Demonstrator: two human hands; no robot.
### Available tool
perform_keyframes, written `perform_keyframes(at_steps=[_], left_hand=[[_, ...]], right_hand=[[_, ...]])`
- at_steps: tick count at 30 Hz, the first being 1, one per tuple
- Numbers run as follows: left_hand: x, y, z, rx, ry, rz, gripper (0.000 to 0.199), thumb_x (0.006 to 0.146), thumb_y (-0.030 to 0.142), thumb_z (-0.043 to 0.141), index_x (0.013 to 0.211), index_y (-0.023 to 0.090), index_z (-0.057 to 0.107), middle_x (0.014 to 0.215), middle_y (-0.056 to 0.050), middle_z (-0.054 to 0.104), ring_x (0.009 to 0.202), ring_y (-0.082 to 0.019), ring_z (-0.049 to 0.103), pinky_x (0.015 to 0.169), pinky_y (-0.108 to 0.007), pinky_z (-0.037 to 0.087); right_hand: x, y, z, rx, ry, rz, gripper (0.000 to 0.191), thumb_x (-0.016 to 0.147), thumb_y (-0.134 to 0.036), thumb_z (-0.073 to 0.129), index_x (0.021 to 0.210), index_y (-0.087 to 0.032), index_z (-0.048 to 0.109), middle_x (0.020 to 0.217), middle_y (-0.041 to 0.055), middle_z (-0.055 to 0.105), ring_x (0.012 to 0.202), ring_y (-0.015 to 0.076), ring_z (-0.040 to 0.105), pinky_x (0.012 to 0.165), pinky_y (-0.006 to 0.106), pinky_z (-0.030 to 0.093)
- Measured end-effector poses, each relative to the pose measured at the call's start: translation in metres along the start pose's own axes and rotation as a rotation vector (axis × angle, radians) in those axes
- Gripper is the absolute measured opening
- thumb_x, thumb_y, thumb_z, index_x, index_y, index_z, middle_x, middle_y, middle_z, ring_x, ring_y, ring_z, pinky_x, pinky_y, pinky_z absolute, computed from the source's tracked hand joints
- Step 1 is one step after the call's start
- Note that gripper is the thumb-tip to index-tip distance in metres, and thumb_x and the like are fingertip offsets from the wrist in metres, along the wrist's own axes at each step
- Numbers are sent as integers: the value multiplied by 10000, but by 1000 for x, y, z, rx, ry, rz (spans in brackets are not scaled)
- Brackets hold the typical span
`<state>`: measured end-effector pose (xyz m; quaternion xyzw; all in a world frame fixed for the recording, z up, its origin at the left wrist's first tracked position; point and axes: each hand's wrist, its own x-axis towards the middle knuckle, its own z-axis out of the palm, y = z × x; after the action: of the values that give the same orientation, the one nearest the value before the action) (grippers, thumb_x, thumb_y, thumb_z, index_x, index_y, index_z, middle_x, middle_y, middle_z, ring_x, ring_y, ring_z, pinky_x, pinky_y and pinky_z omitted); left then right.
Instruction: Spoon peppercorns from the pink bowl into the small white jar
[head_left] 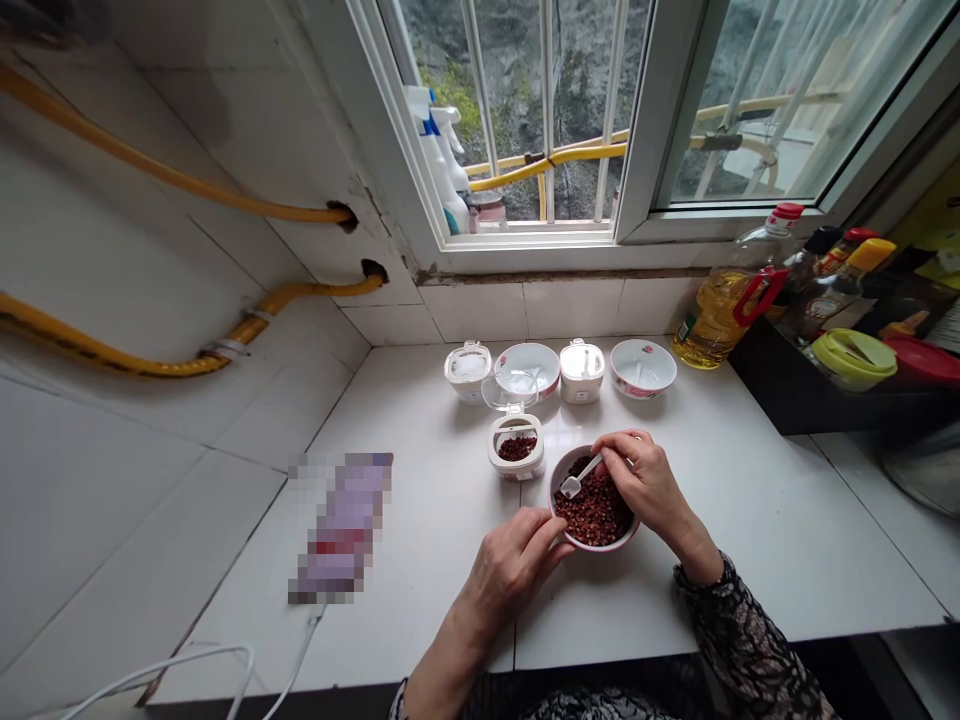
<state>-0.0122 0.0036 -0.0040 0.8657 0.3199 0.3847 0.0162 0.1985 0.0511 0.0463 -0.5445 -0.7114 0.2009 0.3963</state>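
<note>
A white bowl (598, 548) full of dark red peppercorn-like bits stands near the counter's front. My left hand (514, 560) pinches its left rim between thumb and fingers. Over the bowl's right side, my right hand (640, 480) is closed on the handle of a small white spoon (571, 487), whose head rests on the bits. Just behind and left of the bowl is a white lidded container (517, 470), its clear lid raised, with some of the same red bits inside.
Along the wall stand two closed white containers (468, 372) (582, 372) and two patterned bowls (527, 372) (643, 369). An oil bottle (709, 315) and a black rack (772, 385) of bottles are at right. A blurred purple object (349, 525) and white cable (304, 650) lie left.
</note>
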Motion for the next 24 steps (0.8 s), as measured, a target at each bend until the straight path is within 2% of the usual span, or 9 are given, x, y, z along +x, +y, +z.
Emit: perform_keyframes(at_steps=[4, 7, 11, 16, 20, 24], left_hand=[[0, 0, 0, 12, 4, -5, 166, 1009, 269, 477, 1098, 158, 562, 895, -84, 656, 759, -164, 651, 645, -249, 549], [1, 0, 0, 9, 4, -5, 162, 1009, 264, 478, 1102, 158, 557, 894, -83, 656, 760, -165, 652, 645, -249, 551], [1, 0, 0, 12, 5, -2, 160, 1010, 263, 476, 1099, 157, 556, 892, -83, 655, 756, -165, 651, 647, -248, 551], [1, -1, 0, 11, 2, 7, 157, 1008, 263, 479, 1098, 164, 561, 892, -79, 651, 767, -163, 651, 653, -245, 552], [1, -1, 0, 4, 5, 6, 162, 1013, 264, 473, 1100, 159, 559, 900, -81, 650, 772, -164, 650, 650, -246, 551], [2, 0, 0, 11, 9, 7, 166, 1022, 273, 456, 1092, 162, 557, 891, -75, 649, 765, -161, 647, 640, -243, 543]], right_hand=[[1, 2, 0, 16, -4, 52, 213, 879, -208, 478, 818, -236, 681, 635, 15, 704, 855, 237, 644, 855, 379, 465], [0, 1, 4, -10, 3, -5, 220, 883, -192, 468, 818, -231, 675, 666, 20, 717, 826, 230, 650, 895, 408, 449], [-1, 0, 9, -10, -54, -64, 235, 883, -156, 456, 811, -234, 665, 682, 7, 725, 740, 201, 655, 965, 442, 410], [1, -1, 4, 42, -33, 54, 218, 868, -199, 478, 782, -237, 675, 607, 4, 713, 806, 227, 667, 896, 394, 454], [4, -5, -3, 123, 5, 131, 204, 851, -228, 487, 750, -230, 664, 560, -10, 693, 677, 208, 666, 883, 383, 461], [5, -7, -4, 254, 6, 238, 185, 816, -268, 510, 734, -217, 668, 548, -9, 672, 569, 186, 645, 713, 327, 503]])
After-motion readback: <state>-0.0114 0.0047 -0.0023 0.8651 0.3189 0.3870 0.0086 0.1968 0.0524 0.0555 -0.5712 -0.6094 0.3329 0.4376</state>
